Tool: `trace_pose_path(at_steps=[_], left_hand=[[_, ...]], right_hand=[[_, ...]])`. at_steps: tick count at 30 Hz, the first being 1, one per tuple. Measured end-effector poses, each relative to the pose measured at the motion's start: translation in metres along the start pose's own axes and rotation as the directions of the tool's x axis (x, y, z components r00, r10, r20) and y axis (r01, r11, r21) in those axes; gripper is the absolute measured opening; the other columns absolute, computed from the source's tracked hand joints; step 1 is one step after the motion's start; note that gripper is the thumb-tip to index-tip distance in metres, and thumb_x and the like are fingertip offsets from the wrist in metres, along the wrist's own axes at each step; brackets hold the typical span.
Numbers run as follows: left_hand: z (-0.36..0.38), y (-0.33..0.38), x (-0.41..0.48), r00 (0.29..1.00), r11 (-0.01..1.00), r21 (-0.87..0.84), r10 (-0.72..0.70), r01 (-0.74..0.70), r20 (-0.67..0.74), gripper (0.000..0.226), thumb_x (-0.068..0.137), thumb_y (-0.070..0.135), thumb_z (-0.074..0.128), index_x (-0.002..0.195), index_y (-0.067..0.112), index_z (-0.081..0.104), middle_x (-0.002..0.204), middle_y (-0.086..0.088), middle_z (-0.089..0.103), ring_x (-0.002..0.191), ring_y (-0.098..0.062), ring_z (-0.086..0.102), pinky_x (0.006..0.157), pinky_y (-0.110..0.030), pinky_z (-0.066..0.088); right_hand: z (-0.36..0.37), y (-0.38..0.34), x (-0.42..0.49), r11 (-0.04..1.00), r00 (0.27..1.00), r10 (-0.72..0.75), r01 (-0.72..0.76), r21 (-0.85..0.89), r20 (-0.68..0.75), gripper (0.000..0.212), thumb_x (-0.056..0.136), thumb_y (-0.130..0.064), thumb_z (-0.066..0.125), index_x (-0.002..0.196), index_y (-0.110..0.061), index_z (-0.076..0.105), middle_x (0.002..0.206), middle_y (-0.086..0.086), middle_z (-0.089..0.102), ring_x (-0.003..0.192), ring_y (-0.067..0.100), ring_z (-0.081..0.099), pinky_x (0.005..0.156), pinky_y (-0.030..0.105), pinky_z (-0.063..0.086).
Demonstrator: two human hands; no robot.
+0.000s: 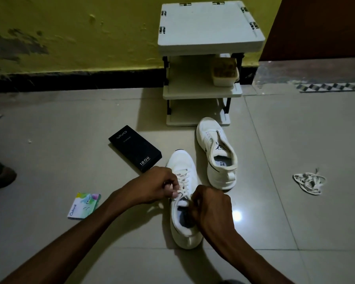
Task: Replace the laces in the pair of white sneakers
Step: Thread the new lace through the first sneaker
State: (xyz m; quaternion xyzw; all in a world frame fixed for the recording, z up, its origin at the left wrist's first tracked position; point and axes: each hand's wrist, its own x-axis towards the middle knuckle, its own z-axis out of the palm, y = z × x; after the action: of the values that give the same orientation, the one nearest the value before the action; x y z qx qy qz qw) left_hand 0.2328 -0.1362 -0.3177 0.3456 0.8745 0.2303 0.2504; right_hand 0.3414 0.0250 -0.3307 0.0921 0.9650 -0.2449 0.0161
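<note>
Left hand (pixel 158 186), right hand (pixel 209 206): both curled, pinching lace (pixel 182 179) on near sneaker (pixel 182 160). Rack (pixel 193 90), middle shelf: tub (pixel 223 79), brownish contents.

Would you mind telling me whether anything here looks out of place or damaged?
A tangled heap of loose laces lies on the floor tiles at right. The far sneaker has no laces, and the yellow wall shows dark, flaking patches.

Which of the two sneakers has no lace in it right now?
The far sneaker by the rack: bare eyelets. The near sneaker carries a lace.
</note>
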Motion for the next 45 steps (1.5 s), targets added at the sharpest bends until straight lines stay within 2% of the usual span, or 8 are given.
trace_pose_path(at_steps=[6, 11, 15, 23, 26, 29, 35, 45], left_hand=[[0.024, -0.006, -0.011, 0.963, 0.988, -0.146, 0.015, -0.056, -0.268, 0.009, 0.079, 0.032, 0.073, 0.081, 0.024, 0.073, 0.076, 0.01, 0.06, 0.07, -0.004, 0.058, 0.061, -0.021, 0.043], [0.029, -0.004, -0.009, 0.988, 0.999, -0.047, -0.022, 0.015, -0.15, 0.011, 0.091, 0.025, 0.061, 0.081, 0.025, 0.056, 0.08, 0.014, 0.048, 0.072, 0.0, 0.049, 0.066, -0.019, 0.036], [0.014, -0.003, -0.005, 0.997, 0.998, -0.055, -0.042, 0.039, -0.057, 0.018, 0.084, 0.021, 0.062, 0.07, 0.027, 0.053, 0.073, 0.011, 0.05, 0.068, -0.003, 0.049, 0.064, -0.019, 0.037], [-0.008, 0.008, 0.004, 0.999, 0.981, 0.19, 0.041, -0.045, 0.029, 0.009, 0.082, 0.02, 0.06, 0.076, 0.014, 0.057, 0.077, 0.005, 0.052, 0.069, -0.007, 0.045, 0.066, -0.03, 0.04], [0.001, 0.003, 0.0, 0.998, 0.996, 0.078, 0.041, -0.037, -0.041, 0.012, 0.085, 0.022, 0.063, 0.075, 0.022, 0.055, 0.077, 0.008, 0.05, 0.07, -0.006, 0.047, 0.067, -0.028, 0.042], [0.017, -0.005, -0.006, 0.989, 0.992, -0.127, -0.03, 0.012, -0.146, 0.008, 0.087, 0.019, 0.067, 0.081, 0.023, 0.062, 0.081, 0.009, 0.057, 0.071, -0.004, 0.053, 0.066, -0.019, 0.042], [0.035, -0.013, -0.02, 0.929, 0.908, -0.416, -0.19, 0.043, -0.318, 0.011, 0.09, 0.01, 0.065, 0.09, 0.018, 0.073, 0.089, 0.013, 0.072, 0.087, 0.001, 0.065, 0.077, -0.012, 0.046], [0.025, -0.014, -0.004, 0.934, 0.982, -0.148, 0.058, -0.117, -0.352, 0.007, 0.079, 0.013, 0.078, 0.086, 0.016, 0.078, 0.081, 0.008, 0.07, 0.076, 0.002, 0.062, 0.069, -0.004, 0.039]], right_hand=[[0.0, -0.001, 0.0, 1.0, 1.0, 0.013, -0.013, 0.014, -0.003, 0.024, 0.086, -0.034, 0.065, 0.104, -0.02, 0.071, 0.101, 0.0, 0.07, 0.088, 0.015, 0.064, 0.078, 0.019, 0.047], [0.009, -0.002, -0.008, 0.998, 0.997, -0.027, 0.03, 0.055, -0.066, 0.026, 0.078, -0.035, 0.075, 0.097, -0.018, 0.07, 0.094, -0.001, 0.068, 0.074, 0.009, 0.052, 0.062, 0.008, 0.028], [0.018, -0.009, -0.011, 0.999, 0.992, -0.013, 0.017, 0.027, -0.125, 0.041, 0.036, -0.029, 0.097, 0.057, -0.02, 0.063, 0.053, -0.006, 0.057, 0.048, 0.002, 0.033, 0.045, 0.007, 0.023], [0.028, -0.001, -0.009, 0.995, 0.997, -0.001, 0.009, 0.101, -0.08, 0.025, 0.069, -0.032, 0.084, 0.085, -0.018, 0.071, 0.081, -0.003, 0.067, 0.067, 0.003, 0.046, 0.066, 0.012, 0.037], [0.034, 0.003, -0.014, 0.982, 0.987, 0.013, 0.016, 0.186, -0.158, 0.031, 0.052, -0.021, 0.093, 0.069, -0.017, 0.068, 0.062, -0.003, 0.062, 0.055, 0.0, 0.043, 0.051, 0.01, 0.044], [0.034, 0.003, -0.016, 0.987, 0.984, 0.016, 0.013, 0.158, -0.175, 0.027, 0.058, -0.018, 0.09, 0.07, -0.018, 0.066, 0.063, -0.004, 0.061, 0.052, 0.002, 0.044, 0.056, 0.002, 0.028], [0.033, 0.002, -0.017, 0.987, 0.987, 0.026, 0.0, 0.162, -0.158, 0.022, 0.065, -0.022, 0.087, 0.079, -0.018, 0.07, 0.071, -0.003, 0.065, 0.058, 0.005, 0.053, 0.061, 0.004, 0.03], [0.029, -0.002, -0.016, 0.994, 0.99, 0.01, 0.006, 0.112, -0.138, 0.018, 0.076, -0.024, 0.079, 0.089, -0.015, 0.07, 0.083, 0.003, 0.066, 0.072, 0.016, 0.059, 0.07, 0.024, 0.05]])
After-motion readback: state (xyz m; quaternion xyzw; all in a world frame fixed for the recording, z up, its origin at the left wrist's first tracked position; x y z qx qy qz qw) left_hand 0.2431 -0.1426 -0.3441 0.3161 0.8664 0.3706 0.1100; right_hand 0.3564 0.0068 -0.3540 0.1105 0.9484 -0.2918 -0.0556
